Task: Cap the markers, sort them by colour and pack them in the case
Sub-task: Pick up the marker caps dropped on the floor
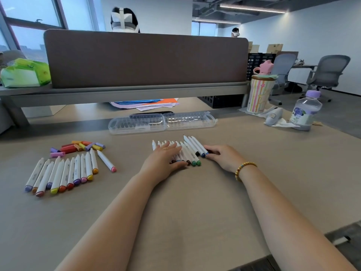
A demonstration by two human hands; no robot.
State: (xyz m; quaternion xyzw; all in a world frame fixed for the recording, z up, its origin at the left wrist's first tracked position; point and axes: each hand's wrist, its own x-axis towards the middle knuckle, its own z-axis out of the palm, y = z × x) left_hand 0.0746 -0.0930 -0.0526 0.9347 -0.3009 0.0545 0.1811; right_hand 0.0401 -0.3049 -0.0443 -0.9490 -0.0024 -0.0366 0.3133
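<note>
1. Corralling a row of white-barrelled markers with dark green, blue and brown ends [187, 153] at the middle of the tan desk [195, 202], the left hand [166, 159] is laid flat across it with straight fingers; the right hand [220, 155] is set against its right edge, fingers loosely curled, nothing visibly gripped.
2. Warm and purple markers [64, 173] are fanned well apart at left, probably a separate colour group, with loose coloured caps [78, 147] just behind.
3. An open clear plastic case [162, 123] is seen beyond, with bare desk between.
4. A striped tumbler [257, 94] and a clear bottle [304, 112] are kept at the far right edge.
</note>
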